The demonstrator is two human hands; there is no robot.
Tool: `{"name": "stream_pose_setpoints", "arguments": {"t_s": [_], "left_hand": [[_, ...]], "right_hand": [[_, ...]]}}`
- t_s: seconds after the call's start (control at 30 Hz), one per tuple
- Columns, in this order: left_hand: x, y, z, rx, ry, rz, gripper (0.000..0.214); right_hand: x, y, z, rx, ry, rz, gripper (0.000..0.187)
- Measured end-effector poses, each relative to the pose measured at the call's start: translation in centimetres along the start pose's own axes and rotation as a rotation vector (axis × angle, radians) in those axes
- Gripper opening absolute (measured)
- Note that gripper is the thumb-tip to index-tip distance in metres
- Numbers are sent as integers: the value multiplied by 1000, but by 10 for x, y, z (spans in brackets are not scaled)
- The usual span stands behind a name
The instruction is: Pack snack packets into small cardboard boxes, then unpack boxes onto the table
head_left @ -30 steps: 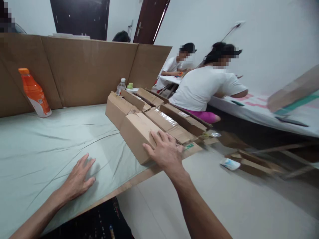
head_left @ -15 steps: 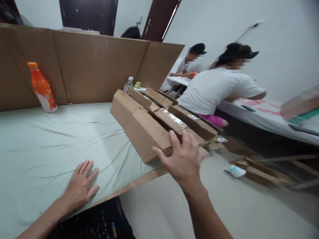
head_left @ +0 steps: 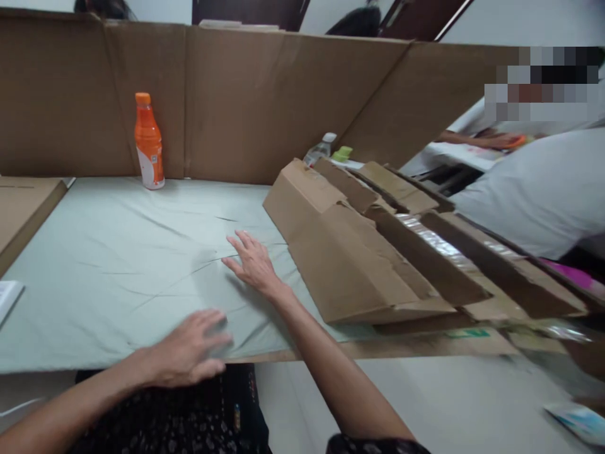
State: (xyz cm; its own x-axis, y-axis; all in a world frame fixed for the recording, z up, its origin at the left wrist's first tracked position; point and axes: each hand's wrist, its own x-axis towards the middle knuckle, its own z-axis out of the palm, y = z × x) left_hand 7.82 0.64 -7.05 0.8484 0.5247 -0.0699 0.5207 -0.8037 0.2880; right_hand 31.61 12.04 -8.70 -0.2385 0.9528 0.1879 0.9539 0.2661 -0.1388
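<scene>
My right hand (head_left: pixel 253 261) is over the pale green cloth (head_left: pixel 142 252) on the table, its fingers apart and nothing in them. To its right lies a row of open cardboard boxes (head_left: pixel 350 265), side by side and reaching over the table edge. My left hand (head_left: pixel 193 347) is near the table's front edge, fingers spread and slightly blurred, holding nothing. Beyond both hands an orange bottle (head_left: pixel 150 142) with an orange cap stands upright against a cardboard screen (head_left: pixel 293 101).
A clear bottle (head_left: pixel 321 150) and a light green cap (head_left: pixel 342 154) show behind the boxes. At left are a flat cardboard box (head_left: pixel 28 211) and a white object (head_left: pixel 8 299). A person in a white shirt (head_left: pixel 543 189) sits at right. A blue-white packet (head_left: pixel 579 421) lies on the floor.
My view has swung to the left. My right hand has left the cardboard boxes and moved left over the cloth. My left hand has shifted, its fingers now blurred.
</scene>
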Motion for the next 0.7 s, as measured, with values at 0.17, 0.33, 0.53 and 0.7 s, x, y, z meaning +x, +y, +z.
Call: {"name": "stream_pose_setpoints", "arguments": {"t_s": [0.17,0.33,0.53,0.7], "left_hand": [[3,-55,-9,95,115,-300,54],[-11,-49,12,109,49,-257,63],[-30,-18,23,124,-19,-185,69],[-34,-15,26,121,40,-162,64]], "right_hand": [[0,-11,30,-23,-85,9,55],[-73,-8,38,-51,-86,13,57],[-149,-17,38,-41,27,-58,55],[-144,-12,21,143,67,-102,42]]}}
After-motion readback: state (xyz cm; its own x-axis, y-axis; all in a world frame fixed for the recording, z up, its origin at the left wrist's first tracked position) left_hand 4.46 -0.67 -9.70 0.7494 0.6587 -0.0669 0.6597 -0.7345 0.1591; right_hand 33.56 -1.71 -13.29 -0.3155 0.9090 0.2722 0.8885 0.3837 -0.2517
